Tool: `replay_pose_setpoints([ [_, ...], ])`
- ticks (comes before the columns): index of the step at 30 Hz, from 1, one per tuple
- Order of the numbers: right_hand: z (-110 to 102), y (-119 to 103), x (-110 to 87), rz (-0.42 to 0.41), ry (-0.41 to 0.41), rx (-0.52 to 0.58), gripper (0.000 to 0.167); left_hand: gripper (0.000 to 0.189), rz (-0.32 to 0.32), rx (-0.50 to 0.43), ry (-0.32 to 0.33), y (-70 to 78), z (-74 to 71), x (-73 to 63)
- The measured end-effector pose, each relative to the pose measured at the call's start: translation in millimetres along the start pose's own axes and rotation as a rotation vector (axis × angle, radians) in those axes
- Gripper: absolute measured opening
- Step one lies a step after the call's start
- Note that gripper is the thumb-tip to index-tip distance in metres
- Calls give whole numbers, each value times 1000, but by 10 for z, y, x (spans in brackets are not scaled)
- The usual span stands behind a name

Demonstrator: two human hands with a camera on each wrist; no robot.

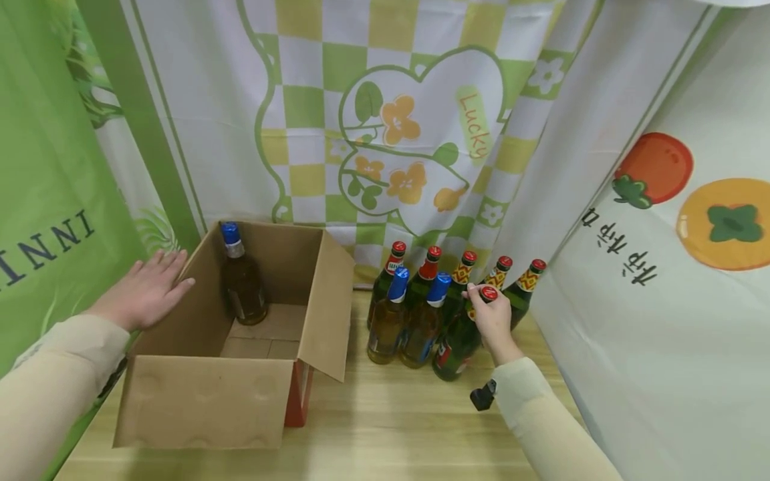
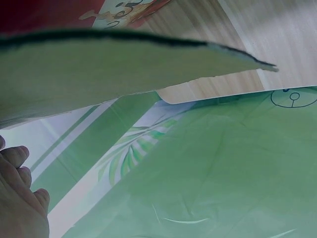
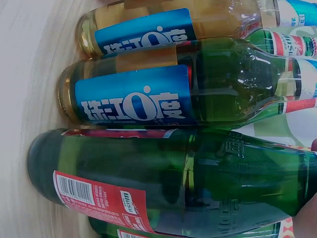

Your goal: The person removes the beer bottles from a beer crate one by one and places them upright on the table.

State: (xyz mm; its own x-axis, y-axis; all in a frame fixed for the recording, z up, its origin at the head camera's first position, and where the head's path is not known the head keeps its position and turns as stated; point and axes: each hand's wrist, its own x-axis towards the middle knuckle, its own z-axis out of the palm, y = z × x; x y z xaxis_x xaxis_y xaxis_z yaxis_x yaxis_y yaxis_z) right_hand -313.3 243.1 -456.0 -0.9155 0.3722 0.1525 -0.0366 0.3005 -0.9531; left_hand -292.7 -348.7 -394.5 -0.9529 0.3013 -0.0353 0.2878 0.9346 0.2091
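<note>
My right hand (image 1: pixel 494 319) grips the neck of a green beer bottle (image 1: pixel 455 353) with a red cap. In the right wrist view this green bottle shows a red label with a barcode; I cannot tell whether its base touches the table. Next to it stand two amber bottles with blue caps, one of them the blue-labelled bottle (image 3: pixel 133 96). My left hand (image 1: pixel 143 288) lies with spread fingers at the left edge of an open cardboard box (image 1: pixel 207 401). Inside the box, one blue-capped amber bottle (image 1: pixel 243 284) stands upright in the far left corner.
Several more green bottles (image 1: pixel 528 287) with red caps stand in a row behind, close to the back curtain (image 1: pixel 307 153). The box flaps hang outward over the wooden table (image 1: pixel 373 427). A printed cloth (image 1: pixel 662 347) borders the right side.
</note>
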Motion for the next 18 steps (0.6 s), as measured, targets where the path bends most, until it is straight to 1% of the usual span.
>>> replay_pose_setpoints([
  [5, 28, 6, 17, -12, -2, 10, 32, 71, -2, 5, -2, 5, -4, 8],
  [9, 47, 22, 43, -30, -8, 20, 31, 71, -4, 7, -5, 12, -6, 8],
  [13, 92, 32, 96, -79, -14, 47, 29, 72, -11, 1, -12, 6, -15, -4],
  [14, 96, 25, 105, -86, -24, 52, 28, 72, -13, 0, -14, 5, -17, -7],
  [16, 89, -69, 74, -89, -39, 53, 27, 71, -13, 2, -17, 13, -23, -8],
  [18, 78, -85, 76, -83, -53, 55, 28, 71, -12, 3, -18, 25, -20, 0],
])
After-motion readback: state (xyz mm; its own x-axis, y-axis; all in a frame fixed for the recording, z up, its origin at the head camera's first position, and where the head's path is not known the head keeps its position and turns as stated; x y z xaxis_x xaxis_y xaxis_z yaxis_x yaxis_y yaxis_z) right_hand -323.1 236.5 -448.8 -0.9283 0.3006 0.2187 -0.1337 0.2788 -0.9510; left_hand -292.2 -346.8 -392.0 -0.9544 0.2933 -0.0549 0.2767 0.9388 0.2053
